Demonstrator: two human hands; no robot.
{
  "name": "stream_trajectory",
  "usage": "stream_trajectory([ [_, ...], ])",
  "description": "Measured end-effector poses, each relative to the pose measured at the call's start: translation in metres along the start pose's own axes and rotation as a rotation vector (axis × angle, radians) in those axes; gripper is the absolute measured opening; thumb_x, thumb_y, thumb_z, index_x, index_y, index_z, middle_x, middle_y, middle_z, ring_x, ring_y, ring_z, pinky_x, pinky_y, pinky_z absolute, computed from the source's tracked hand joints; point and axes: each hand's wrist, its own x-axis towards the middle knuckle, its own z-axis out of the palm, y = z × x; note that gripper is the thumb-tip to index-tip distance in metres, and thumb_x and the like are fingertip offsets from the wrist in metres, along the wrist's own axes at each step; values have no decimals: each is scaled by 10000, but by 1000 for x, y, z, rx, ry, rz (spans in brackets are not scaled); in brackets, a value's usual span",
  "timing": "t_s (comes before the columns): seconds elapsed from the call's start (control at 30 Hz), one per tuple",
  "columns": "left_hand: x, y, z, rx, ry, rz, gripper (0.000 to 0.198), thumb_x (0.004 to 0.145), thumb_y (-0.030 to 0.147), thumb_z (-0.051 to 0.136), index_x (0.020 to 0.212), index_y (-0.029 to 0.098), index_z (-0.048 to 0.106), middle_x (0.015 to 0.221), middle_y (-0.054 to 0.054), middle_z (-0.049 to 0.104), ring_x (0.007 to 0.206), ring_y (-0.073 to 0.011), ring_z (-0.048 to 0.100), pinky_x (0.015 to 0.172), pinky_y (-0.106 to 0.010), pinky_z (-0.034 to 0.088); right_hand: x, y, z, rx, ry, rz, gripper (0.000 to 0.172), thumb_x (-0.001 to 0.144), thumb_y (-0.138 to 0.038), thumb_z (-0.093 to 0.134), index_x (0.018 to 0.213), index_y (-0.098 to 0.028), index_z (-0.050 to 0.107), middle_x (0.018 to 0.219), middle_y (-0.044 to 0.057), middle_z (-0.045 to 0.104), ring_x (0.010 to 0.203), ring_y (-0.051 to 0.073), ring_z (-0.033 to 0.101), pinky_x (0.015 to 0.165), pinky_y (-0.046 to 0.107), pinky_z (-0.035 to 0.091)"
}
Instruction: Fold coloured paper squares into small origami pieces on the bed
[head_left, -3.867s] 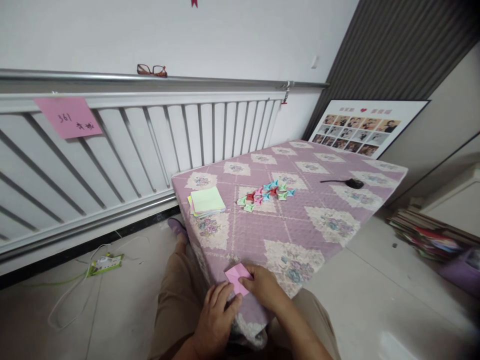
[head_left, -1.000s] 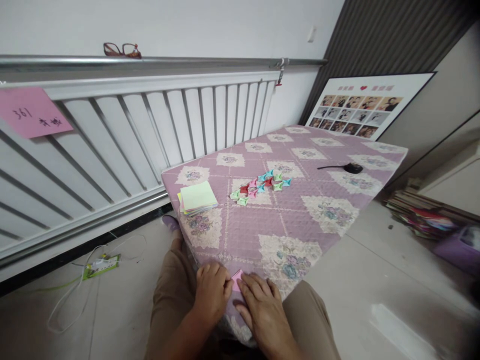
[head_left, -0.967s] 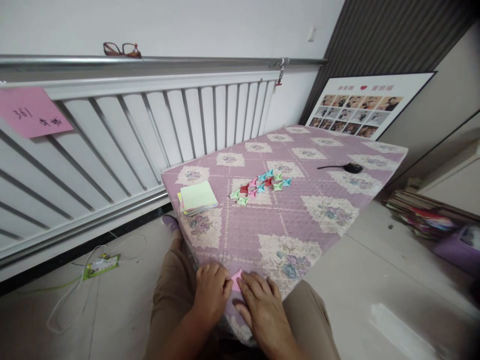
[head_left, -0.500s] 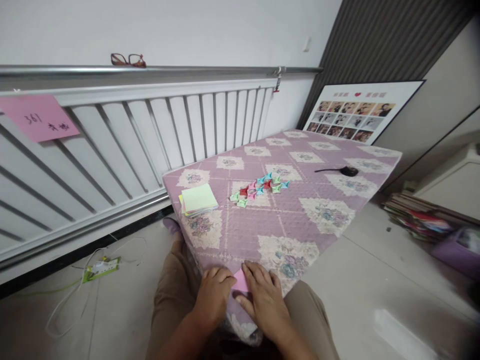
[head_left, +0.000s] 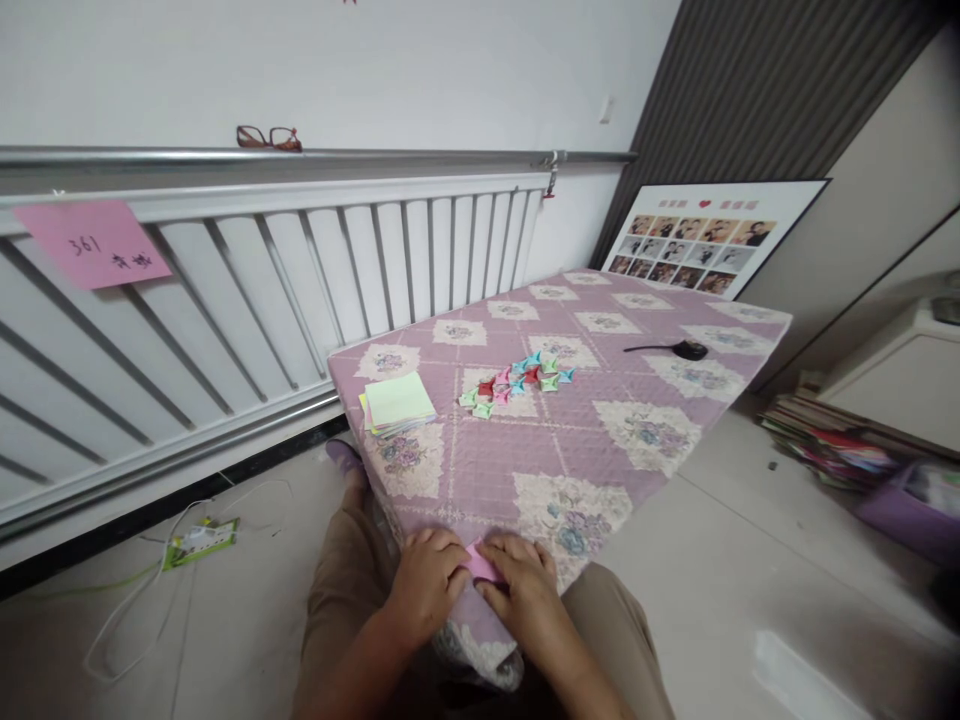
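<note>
A small folded piece of pink paper (head_left: 481,564) lies at the near corner of the table, between my two hands. My left hand (head_left: 430,578) grips its left end, fingers curled together. From the other side, my right hand (head_left: 521,588) pinches the paper's right part between thumb and fingers. Much of the paper is hidden under the fingers. Further up the cloth sits a cluster of small folded paper pieces (head_left: 517,384) in green, pink, red and blue. To their left is a stack of square paper sheets (head_left: 399,402), pale green on top.
A purple floral cloth (head_left: 480,470) covers the table. A black spoon (head_left: 688,350) lies at its right. Behind stand a white radiator (head_left: 405,265) with a pink note (head_left: 94,243), glasses (head_left: 268,138) on the pipe, and a photo board (head_left: 690,240). A power strip (head_left: 201,543) is on the floor.
The pink paper shows as a narrower strip than before. My right thumb has come up against its near edge, and the right hand has shifted slightly left. The view has tilted up a little.
</note>
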Motion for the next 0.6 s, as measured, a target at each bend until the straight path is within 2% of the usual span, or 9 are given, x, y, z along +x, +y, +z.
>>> stream_trajectory([
  [0.3, 2, 0, 7, -30, 89, -26, 139, 872, 236, 547, 850, 249, 684, 908, 3, 656, 884, -192, 535, 814, -349, 353, 5, -2, 5, -45, 99, 3, 180, 834, -268, 573, 992, -290, 655, 1005, 25, 663, 995, 213, 552, 930, 412, 267],
  [0.43, 3, 2, 10, -51, 140, -44, 141, 859, 210, 543, 794, 230, 666, 877, -4, 649, 865, -197, 541, 805, -363, 361, 9, -15, 4, -244, 134, -37, 109, 859, -220, 563, 870, -254, 666, 879, 30, 661, 894, 222, 557, 873, 401, 288],
  [0.6, 2, 4, 11, -205, 217, -7, 160, 840, 143, 494, 782, 199, 632, 878, -32, 622, 865, -189, 548, 809, -347, 410, 18, -28, 0, -435, 158, -111, 101, 828, -147, 595, 764, -212, 638, 812, 47, 651, 818, 228, 553, 727, 350, 309],
])
